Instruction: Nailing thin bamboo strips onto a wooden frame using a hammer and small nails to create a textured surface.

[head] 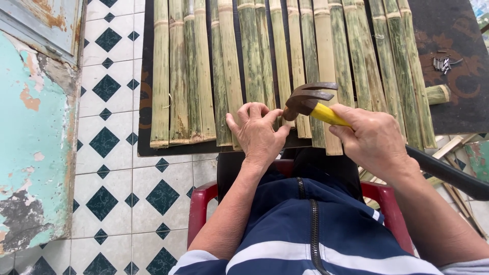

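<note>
My right hand [374,140] grips a claw hammer [309,101] by its yellow and black handle, close to the rusty head, which hovers just above the near ends of several green bamboo slats [254,66]. My left hand [257,133] rests on the slat ends right beside the hammer head, fingers pinched together as if on something small; what it pinches is hidden. The slats lie side by side on a dark mat [453,102].
A small heap of nails [443,63] and a short bamboo stub [438,94] lie on the mat at the right. I sit on a red plastic chair [204,203]. Tiled floor [117,168] and a peeling turquoise wall [30,153] are left; wood scraps [458,178] lie at right.
</note>
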